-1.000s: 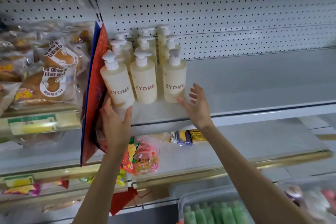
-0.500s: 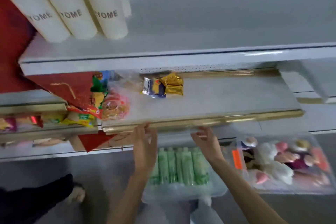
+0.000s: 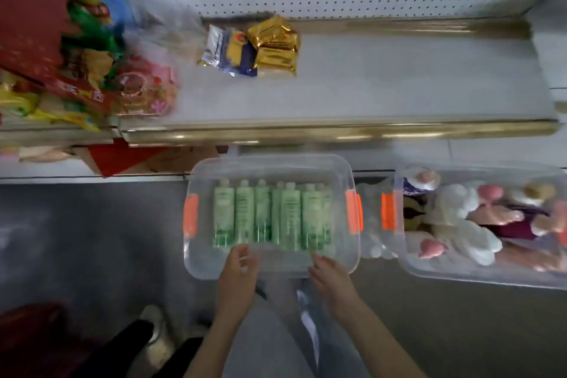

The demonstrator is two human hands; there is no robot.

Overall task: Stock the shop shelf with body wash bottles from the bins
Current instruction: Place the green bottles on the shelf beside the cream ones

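Note:
A clear plastic bin (image 3: 349, 258) with orange handles stands on the floor below the shelves. Several green bottles (image 3: 271, 216) lie side by side in it, caps pointing toward the shelf. My left hand (image 3: 237, 278) hovers over the bin's near edge, fingers relaxed and empty, just short of the bottles' near ends. My right hand (image 3: 331, 279) reaches in beside it with fingertips close to the right-hand bottles' bases, holding nothing. The white bottles on the upper shelf are out of view.
A lower shelf (image 3: 368, 86) with a gold front rail holds gold and blue snack packets (image 3: 254, 47) and bagged goods (image 3: 92, 70) at left. A second clear bin (image 3: 478, 275) of plush toys sits to the right. A shoe (image 3: 156, 331) shows below.
The view has dropped from the upper shelf to the floor bin. Both hands came down from the white bottles and now reach over the bin of green bottles.

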